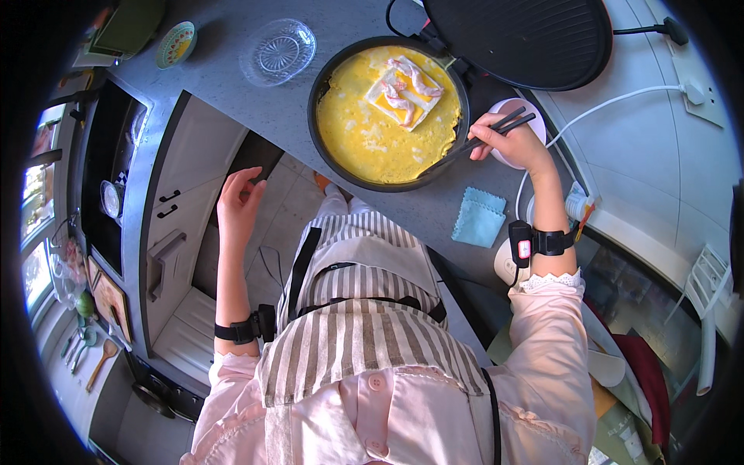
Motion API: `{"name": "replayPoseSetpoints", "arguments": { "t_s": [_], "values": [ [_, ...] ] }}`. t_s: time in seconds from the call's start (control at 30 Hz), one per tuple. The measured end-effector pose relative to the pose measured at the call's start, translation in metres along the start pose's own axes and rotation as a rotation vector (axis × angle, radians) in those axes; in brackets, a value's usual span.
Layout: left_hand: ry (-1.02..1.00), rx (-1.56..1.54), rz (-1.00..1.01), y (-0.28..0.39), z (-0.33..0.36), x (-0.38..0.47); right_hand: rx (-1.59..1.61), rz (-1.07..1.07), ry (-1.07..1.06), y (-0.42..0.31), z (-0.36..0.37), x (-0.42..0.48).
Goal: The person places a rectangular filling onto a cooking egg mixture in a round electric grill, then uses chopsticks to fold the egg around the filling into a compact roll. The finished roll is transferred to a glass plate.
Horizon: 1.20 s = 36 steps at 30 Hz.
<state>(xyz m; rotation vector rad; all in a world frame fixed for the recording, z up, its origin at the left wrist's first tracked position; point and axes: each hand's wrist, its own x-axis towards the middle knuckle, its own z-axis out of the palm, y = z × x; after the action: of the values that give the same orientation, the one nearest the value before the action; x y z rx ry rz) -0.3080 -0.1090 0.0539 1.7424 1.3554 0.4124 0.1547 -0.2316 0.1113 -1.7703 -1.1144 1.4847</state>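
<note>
A round electric griddle pan (312, 125) holds a yellow egg layer (360, 145) spread nearly to its rim. On the egg lies a pale square piece of food (419, 101) with a cut down its middle, egg showing around it, and two pinkish-white strips, perhaps crab stick or shrimp, on top. My right hand (514, 142) grips black chopsticks (465, 146), whose tips touch the egg's edge at the near right side of the pan. My left hand (239, 195) is raised in front of the counter with bent, parted fingers, holding nothing.
The griddle's black lid (523, 40) stands raised behind the pan. A pink bowl (504, 109) is beside my right hand, a folded blue cloth (479, 218) nearer me. A clear glass plate (281, 51) and a small patterned bowl (174, 45) stand left. A white cable (616, 100) runs to a wall socket.
</note>
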Motion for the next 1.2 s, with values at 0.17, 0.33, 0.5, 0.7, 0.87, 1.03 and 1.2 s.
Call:
{"name": "replayPoseSetpoints", "arguments": {
  "t_s": [0.17,0.33,0.5,0.7,0.87,1.03,1.2],
  "values": [
    [-0.008,0.017,-0.006,0.000,-0.004,0.001,0.068,0.004,-0.003,0.009,0.008,-0.002],
    [-0.007,0.021,-0.003,0.000,-0.008,0.004,0.186,0.025,0.001,0.019,0.019,-0.005],
    [-0.004,0.024,0.017,-0.001,-0.010,0.007,0.235,-0.013,0.049,0.028,0.037,-0.013],
    [-0.011,0.009,0.016,0.001,-0.008,0.012,0.355,-0.044,0.105,0.039,0.055,-0.023],
    [-0.017,0.020,0.032,0.008,-0.008,0.013,0.419,-0.103,0.133,0.050,0.075,-0.028],
    [-0.012,0.021,0.050,0.014,-0.007,0.015,0.483,-0.133,0.161,0.058,0.091,-0.034],
    [-0.011,0.042,0.090,0.021,-0.004,0.018,0.406,-0.194,0.234,0.064,0.103,-0.045]
  ]
}}
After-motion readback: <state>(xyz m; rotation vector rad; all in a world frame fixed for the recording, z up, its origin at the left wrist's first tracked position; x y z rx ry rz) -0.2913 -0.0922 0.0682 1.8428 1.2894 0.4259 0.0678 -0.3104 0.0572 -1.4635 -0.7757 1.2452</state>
